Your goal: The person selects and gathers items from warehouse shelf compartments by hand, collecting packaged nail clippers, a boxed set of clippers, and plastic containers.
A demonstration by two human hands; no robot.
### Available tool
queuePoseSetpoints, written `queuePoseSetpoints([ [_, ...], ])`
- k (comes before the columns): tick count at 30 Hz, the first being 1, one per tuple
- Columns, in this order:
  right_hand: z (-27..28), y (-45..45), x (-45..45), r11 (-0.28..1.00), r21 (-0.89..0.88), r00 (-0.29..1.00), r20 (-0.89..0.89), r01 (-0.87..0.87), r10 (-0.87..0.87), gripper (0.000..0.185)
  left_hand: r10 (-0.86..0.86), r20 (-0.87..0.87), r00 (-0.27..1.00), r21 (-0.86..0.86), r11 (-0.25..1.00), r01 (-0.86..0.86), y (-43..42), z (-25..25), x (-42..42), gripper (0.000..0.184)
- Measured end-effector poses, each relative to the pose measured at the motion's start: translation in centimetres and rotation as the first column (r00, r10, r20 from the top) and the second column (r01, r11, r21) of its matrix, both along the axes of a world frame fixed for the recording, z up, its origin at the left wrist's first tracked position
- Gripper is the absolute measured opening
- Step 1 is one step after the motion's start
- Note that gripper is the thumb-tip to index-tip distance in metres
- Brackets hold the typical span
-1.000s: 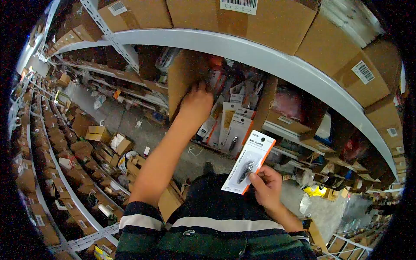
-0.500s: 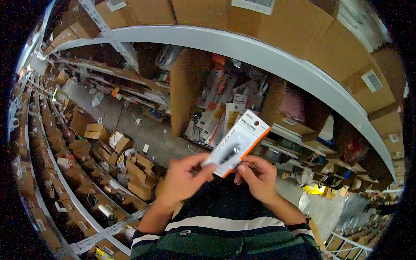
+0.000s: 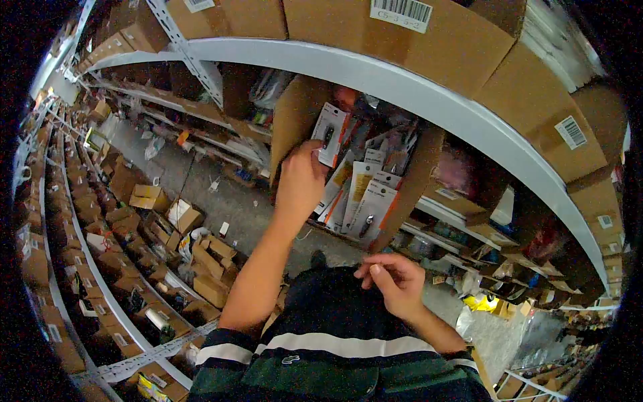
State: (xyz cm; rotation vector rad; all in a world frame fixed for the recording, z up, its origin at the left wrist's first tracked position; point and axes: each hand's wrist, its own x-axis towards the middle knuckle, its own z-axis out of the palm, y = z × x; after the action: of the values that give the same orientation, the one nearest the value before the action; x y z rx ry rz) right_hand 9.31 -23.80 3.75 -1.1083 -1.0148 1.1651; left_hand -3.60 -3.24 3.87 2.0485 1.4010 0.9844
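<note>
My left hand reaches into an open cardboard box on the shelf. Its fingers pinch the lower left side of a white-and-orange nail clipper pack, which shows a dark clipper on the card. Lower in the same box, another nail clipper pack lies face up on several similar packs, tilted, its metal clipper showing through the front. My right hand hangs in front of my body, below the box and apart from it. Its fingers are loosely bent, and nothing is in it.
A white shelf beam curves above the box, with labelled cartons over it. On the left stand long rows of shelved boxes. Opened cartons and litter lie along the aisle floor.
The nail clipper pack held between both hands has left them; a similar one now lies in the box's lower part. My left hand has moved up into the box. My right hand is empty.
</note>
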Motion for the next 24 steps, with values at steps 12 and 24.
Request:
queuePoseSetpoints([
  [12, -0.1, -1.2, 0.9, 1.000, 0.013, 1.000, 0.021, 0.014, -0.014, 0.016, 0.088, -0.600, 0.795, 0.101, 0.994, -0.034, 0.5, -0.2, 1.7, 0.033],
  [24, -0.4, -1.5, 1.1, 1.000, 0.027, 0.999, 0.032, -0.009, 0.008, 0.014, 0.112, -0.683, 0.722, 0.251, 0.964, 0.087, 0.7, -1.2, 0.7, 0.014],
])
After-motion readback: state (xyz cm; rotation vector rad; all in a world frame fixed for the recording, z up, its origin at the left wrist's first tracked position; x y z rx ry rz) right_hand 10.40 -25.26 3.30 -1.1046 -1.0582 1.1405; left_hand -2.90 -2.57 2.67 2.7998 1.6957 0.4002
